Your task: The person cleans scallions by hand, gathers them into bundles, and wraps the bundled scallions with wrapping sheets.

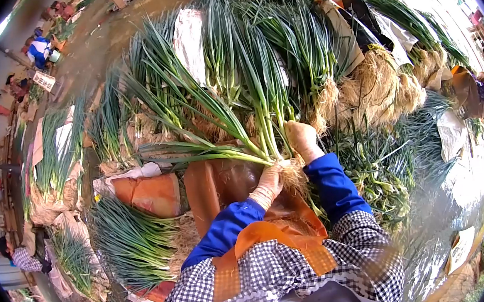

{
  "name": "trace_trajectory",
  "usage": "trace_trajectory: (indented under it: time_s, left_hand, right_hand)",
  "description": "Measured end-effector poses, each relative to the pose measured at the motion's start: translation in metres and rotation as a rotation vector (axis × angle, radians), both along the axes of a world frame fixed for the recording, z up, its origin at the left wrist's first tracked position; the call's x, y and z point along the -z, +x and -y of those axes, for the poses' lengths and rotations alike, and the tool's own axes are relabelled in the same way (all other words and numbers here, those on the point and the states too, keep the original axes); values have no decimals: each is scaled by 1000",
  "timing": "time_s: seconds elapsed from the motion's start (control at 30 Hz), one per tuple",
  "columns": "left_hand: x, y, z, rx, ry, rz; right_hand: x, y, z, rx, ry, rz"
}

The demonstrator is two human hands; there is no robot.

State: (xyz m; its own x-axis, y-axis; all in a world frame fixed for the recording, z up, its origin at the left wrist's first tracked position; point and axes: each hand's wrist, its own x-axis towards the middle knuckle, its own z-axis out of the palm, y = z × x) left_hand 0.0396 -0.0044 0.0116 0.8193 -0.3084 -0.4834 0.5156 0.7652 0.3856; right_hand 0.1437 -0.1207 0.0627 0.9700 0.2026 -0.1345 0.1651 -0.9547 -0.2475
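A bunch of green onions (263,131) fans out in front of me, its leaves pointing away and to the left. My left hand (268,185) is closed around the white lower stalks, just above the pale, stringy roots (293,176). My right hand (301,138) is closed on the right side of the same bunch, higher up, at an outer stalk. Its fingertips are partly hidden. The bunch is held over a brown apron (230,176) across my lap.
Rooted green onion bundles (373,84) lie ahead and to the right. A trimmed pile (136,241) sits at my left beside an orange sack (149,196). Loose leaves (373,166) heap at my right. Other people (40,51) sit at far left and right.
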Motion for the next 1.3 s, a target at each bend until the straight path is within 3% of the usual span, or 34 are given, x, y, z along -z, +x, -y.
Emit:
trace_trajectory:
  time_s: [0.03,0.1,0.17,0.2,0.23,0.3,0.33,0.37,0.43,0.47,0.5,0.57,0.63,0.67,0.77,0.8,0.83,0.9,0.93,0.97,1.0,1.1,1.13,1.17,1.23,1.27,1.3]
  left_hand:
    - [9,-3,7,-30,90,-11]
    - [40,0,11,-155,81,-65]
    - [19,7,6,-146,-25,-63]
    - [15,7,4,-103,-118,-97]
    - [1,4,-1,-87,-71,-106]
    - [1,4,-3,-34,-90,-87]
    - [-3,4,0,-25,-90,-85]
    - [-11,3,3,-64,-100,-48]
    - [-13,3,2,-110,-104,-4]
    - [-8,2,-2,-45,-115,-10]
    - [-1,2,-4,15,-127,-16]
    - [13,1,-5,24,-126,-40]
    - [23,3,-5,-3,-35,-107]
    - [17,4,-8,35,-82,-127]
    - [17,6,-5,12,-175,-65]
    - [16,7,-3,-33,-162,-71]
    - [17,9,-3,-20,-158,-73]
    - [25,11,1,-142,-258,-154]
    - [47,9,-8,-78,-306,-50]
    - [16,11,-1,-127,-236,-133]
    - [20,11,-2,-121,-276,-96]
    - [29,9,-5,-68,-316,-60]
    - [30,7,-5,-24,-313,-55]
    - [18,5,-5,-14,-313,-59]
    - [-4,-1,-6,138,-199,-19]
    - [1,-2,-10,210,-247,-34]
    - [5,-3,-11,255,-314,-40]
  right_hand:
    - [7,-9,-1,12,-16,31]
    - [15,-37,13,-58,269,163]
    - [-37,-78,35,132,1042,-169]
    - [-45,-87,60,145,978,-167]
    - [-66,-92,86,197,1347,-401]
    - [-66,-74,89,382,858,-425]
    - [-38,-56,88,327,464,-236]
    - [-20,-38,81,341,414,-348]
    - [29,-5,65,374,967,-543]
    - [27,3,43,274,1105,-315]
    - [20,17,31,399,1070,-565]
    - [113,47,13,346,1156,25]
    - [109,42,1,358,1013,113]
    - [78,26,-8,372,825,230]
    - [46,-2,-3,164,209,201]
    - [36,-14,-4,141,142,209]
    - [35,-28,1,95,192,325]
    - [2,-62,14,27,232,160]
    - [-11,-82,24,34,365,155]
    - [-15,-99,36,38,501,153]
    - [-11,-114,48,52,604,188]
    - [-11,-131,81,454,906,-84]
    - [2,-127,84,364,842,192]
    - [4,-118,80,192,451,600]
    - [9,-105,64,612,877,149]
    - [11,-94,51,498,799,244]
    - [9,-94,45,350,540,312]
